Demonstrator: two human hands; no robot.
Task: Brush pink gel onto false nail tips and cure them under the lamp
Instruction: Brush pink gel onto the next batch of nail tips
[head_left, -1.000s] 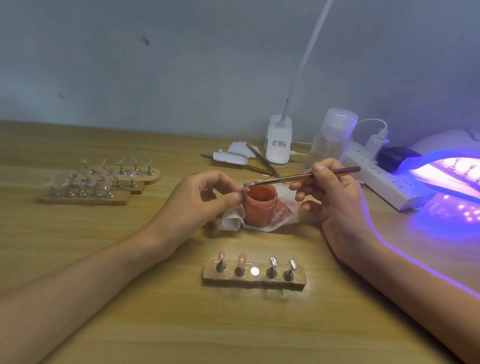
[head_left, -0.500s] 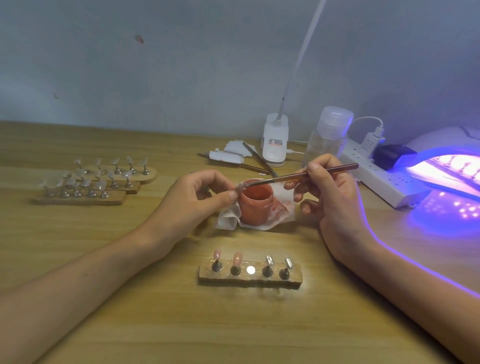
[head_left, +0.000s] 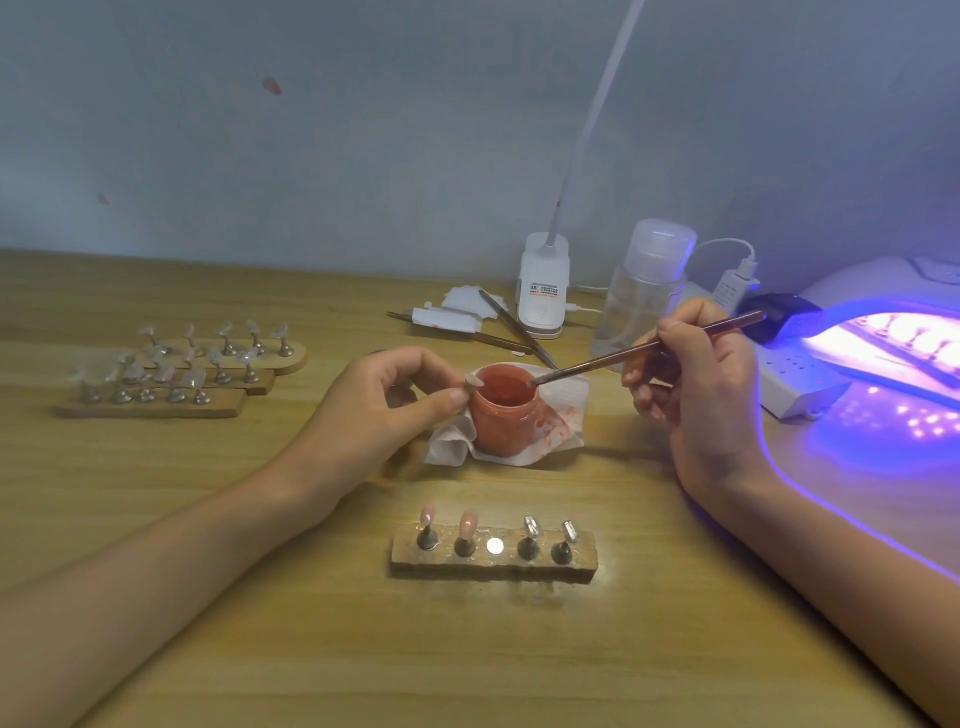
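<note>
The open jar (head_left: 505, 410) is standing on a stained white tissue (head_left: 558, 421) in the middle of the worktop (head_left: 363, 649), and it is holding pink gel. The right hand (head_left: 696, 384) is gripping the brush (head_left: 649, 349) with curled fingers, and the bristle end is dipping into the mouth of the jar. The left hand (head_left: 384, 410) is pinching one false nail tip (head_left: 472, 382) between thumb and forefinger, just beside the rim of the jar.

The curing lamp (head_left: 883, 322) is glowing violet at the right. A row of tips seems to be lying inside it, but the glare is hiding the details.

Near the person, a wooden holder (head_left: 493, 564) is carrying two pink tips (head_left: 427, 514) and two clear tips (head_left: 531, 525). Three more holders (head_left: 156, 405) with clear tips are lying well apart at the left. The right hand is partly covering a clear bottle (head_left: 644, 296) and a power strip (head_left: 795, 384) behind it.
</note>
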